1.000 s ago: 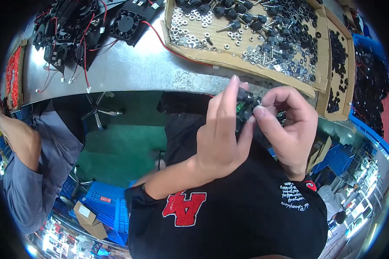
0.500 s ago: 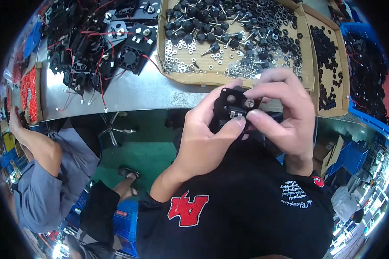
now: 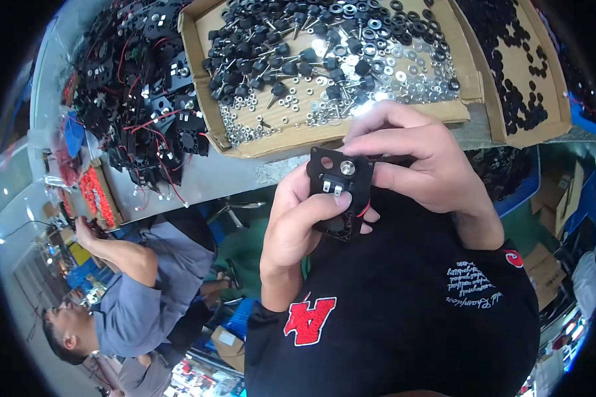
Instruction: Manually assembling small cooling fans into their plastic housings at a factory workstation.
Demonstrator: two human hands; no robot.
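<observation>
One black fan panel (image 3: 360, 182) is being gripped by the left hand (image 3: 293, 215) near the edge of the metal worktable (image 3: 225, 175), the thumb being laid just beside two metal tabs (image 3: 326, 187). A round hole (image 3: 326, 162) and a round metal fitting (image 3: 347, 168) are being shown above. The panel's upper right side is being met by the right hand (image 3: 422, 159), its thumb and forefinger being held narrow; whether anything is being pinched there cannot be told. Beyond the hands, black knobs (image 3: 279, 88), nuts (image 3: 285, 120) and washers (image 3: 400, 77) are being held by a cardboard tray (image 3: 291, 139), while small black discs (image 3: 527, 119) are being contained in a second tray (image 3: 553, 135) to the right. On the left, fan assemblies (image 3: 191, 140) are being supported.
</observation>
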